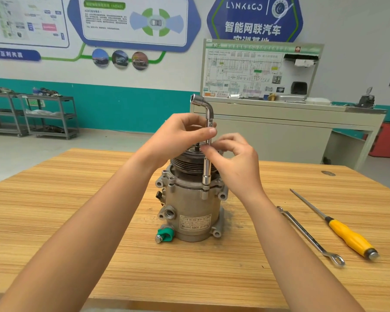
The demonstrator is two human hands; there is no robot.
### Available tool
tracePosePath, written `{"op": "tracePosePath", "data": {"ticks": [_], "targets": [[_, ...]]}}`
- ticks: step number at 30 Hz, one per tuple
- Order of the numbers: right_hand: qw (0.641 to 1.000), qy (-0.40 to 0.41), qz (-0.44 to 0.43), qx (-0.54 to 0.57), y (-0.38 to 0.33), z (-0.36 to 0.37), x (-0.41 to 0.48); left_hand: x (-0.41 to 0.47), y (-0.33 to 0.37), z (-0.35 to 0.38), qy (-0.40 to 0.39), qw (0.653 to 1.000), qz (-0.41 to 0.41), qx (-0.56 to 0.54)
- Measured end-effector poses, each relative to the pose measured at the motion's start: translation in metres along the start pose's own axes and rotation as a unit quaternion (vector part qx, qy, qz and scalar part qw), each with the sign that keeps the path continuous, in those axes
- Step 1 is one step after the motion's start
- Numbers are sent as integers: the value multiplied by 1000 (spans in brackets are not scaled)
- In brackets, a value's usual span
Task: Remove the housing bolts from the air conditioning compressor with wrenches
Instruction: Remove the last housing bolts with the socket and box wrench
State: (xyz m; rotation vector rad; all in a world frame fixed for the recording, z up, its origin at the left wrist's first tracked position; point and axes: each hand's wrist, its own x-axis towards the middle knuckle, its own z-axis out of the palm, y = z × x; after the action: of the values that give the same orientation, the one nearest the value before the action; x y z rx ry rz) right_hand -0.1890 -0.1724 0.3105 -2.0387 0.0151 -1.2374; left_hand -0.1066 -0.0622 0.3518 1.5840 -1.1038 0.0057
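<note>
Bolt head hidden inside L-wrench (206,167) socket.

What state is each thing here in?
Compressor: upright on the table, pulley on top.
L-shaped socket wrench: vertical, lower socket on a housing bolt.
Left hand: pinches the wrench shaft.
Right hand: pinches it lower down.
Flat wrench: lying on the table, untouched.
Screwdriver: lying beside it, untouched.

Counted one compressor (189,206) dead center, one L-wrench (206,167) at 12 above it, one flat wrench (309,235) and one screwdriver (333,224) both out at 4, plus two carts (3,112) (51,115) way back at 10. One table (77,210) too.
</note>
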Motion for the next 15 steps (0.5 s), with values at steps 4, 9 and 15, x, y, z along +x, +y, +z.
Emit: {"op": "tracePosePath", "data": {"ticks": [4,9,15], "targets": [[997,-56,28,35,0,-5,3,-3,2,-4,-76,997,4,-19],[999,-22,34,34,2,-3,0,0,6,6,15,1000,-8,4],[997,-30,32,60,2,-1,3,0,6,9,-43,999,-10,18]]}}
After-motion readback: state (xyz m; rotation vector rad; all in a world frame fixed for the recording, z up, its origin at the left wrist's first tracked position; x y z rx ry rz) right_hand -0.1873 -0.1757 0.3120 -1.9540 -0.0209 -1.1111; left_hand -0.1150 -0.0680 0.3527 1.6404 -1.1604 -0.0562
